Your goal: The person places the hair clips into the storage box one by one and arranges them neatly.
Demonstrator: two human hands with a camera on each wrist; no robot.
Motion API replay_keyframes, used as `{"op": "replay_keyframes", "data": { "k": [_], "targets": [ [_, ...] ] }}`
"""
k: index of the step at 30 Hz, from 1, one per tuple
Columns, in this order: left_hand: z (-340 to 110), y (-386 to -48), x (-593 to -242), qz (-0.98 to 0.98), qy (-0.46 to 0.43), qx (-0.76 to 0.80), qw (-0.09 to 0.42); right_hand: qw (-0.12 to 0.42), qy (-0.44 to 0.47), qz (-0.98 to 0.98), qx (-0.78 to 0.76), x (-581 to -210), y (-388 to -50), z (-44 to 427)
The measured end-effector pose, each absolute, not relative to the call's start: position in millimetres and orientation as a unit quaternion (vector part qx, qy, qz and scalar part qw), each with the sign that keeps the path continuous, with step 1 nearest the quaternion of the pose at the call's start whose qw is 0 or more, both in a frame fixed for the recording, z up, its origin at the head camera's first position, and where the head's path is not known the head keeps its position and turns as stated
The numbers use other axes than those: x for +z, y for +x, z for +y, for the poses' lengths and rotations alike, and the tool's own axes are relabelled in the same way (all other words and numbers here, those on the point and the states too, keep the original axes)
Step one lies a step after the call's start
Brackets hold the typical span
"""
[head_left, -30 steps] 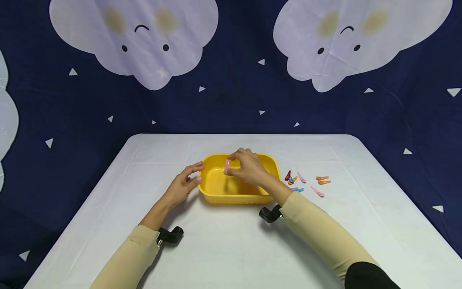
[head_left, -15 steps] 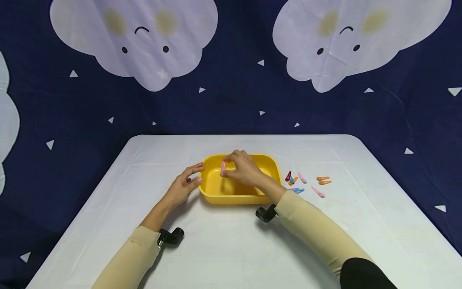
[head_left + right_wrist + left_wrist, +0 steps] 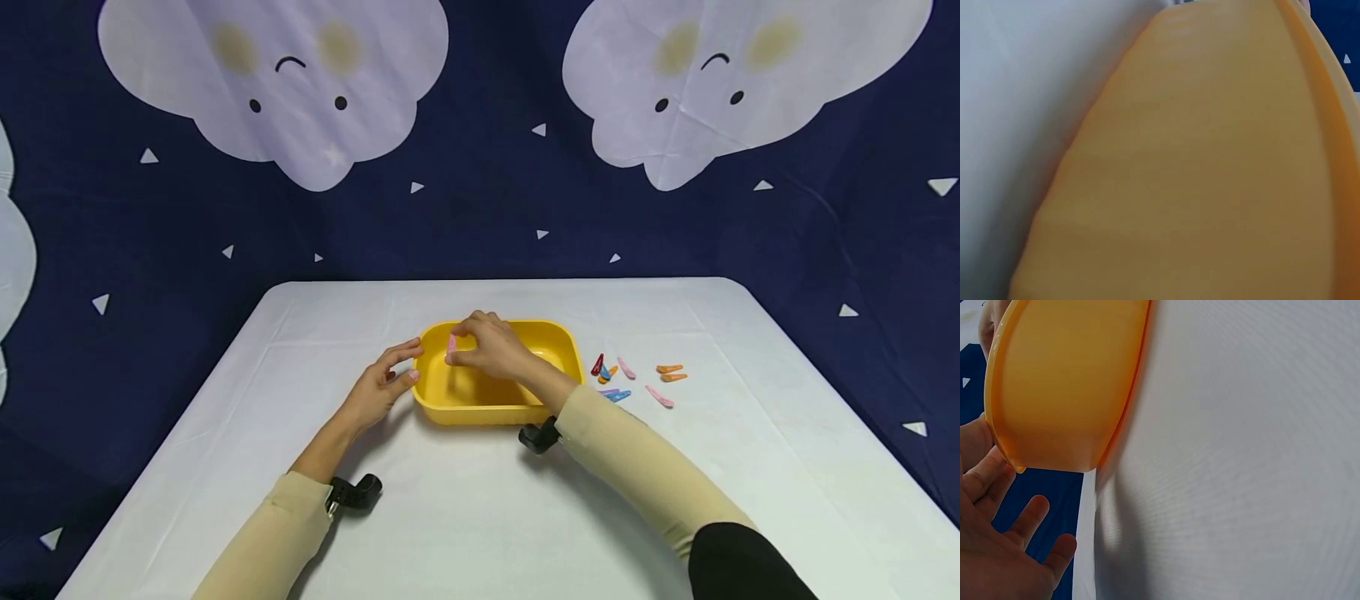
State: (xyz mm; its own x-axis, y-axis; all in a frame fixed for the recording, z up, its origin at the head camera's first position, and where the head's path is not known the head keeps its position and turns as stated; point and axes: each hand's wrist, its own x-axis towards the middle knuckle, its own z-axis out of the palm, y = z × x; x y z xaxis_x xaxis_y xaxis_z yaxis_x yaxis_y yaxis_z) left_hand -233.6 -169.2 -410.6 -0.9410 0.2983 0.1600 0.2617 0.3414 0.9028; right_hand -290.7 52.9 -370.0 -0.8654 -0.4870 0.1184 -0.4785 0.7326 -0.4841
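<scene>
Over the left part of the yellow basin (image 3: 480, 414), my right hand (image 3: 495, 348) pinches a pink hair clip (image 3: 452, 345) between thumb and fingers. The clip stands upright, above the basin floor. At the basin's left end, my left hand (image 3: 378, 387) rests its thumb and fingertips against the rim. In the left wrist view, the lower fingers of the left hand (image 3: 1004, 550) spread loosely away from the basin wall (image 3: 1066, 381). The basin's outer side (image 3: 1197, 156) fills most of the right wrist view, where my right hand and the clip are hidden.
Right of the basin, several hair clips lie on the white table (image 3: 450, 508): a dark red clip (image 3: 597, 365), a pink clip (image 3: 660, 397), an orange clip (image 3: 673, 377) and a blue clip (image 3: 618, 396) among them. A dark blue cloth with clouds (image 3: 480, 225) hangs behind.
My right hand has moved left over the basin, carrying the pink hair clip. My left hand keeps its place at the rim. The loose clips have not moved.
</scene>
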Motion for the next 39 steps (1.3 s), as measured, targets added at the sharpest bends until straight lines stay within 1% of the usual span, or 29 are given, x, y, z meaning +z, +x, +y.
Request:
{"op": "replay_keyframes", "data": {
  "k": [10, 20, 29, 39],
  "targets": [
    [-168.4, -233.7, -412.1, 0.821, 0.169, 0.545, 0.015, 0.038, -0.244, 0.930, -0.272, -374.5, -292.4, 45.3],
    [-167.8, -233.6, -412.8, 0.819, 0.170, 0.547, 0.015, 0.037, -0.236, 0.930, -0.278, -383.5, -295.2, 42.8],
    [-167.7, -233.4, -412.1, 0.818, 0.169, 0.550, 0.015, 0.063, -0.234, 0.922, -0.302, -388.9, -293.2, 41.7],
    [-168.6, -233.2, -411.8, 0.818, 0.168, 0.550, 0.010, 0.062, -0.236, 0.926, -0.288, -392.5, -293.2, 37.3]
  ]
}}
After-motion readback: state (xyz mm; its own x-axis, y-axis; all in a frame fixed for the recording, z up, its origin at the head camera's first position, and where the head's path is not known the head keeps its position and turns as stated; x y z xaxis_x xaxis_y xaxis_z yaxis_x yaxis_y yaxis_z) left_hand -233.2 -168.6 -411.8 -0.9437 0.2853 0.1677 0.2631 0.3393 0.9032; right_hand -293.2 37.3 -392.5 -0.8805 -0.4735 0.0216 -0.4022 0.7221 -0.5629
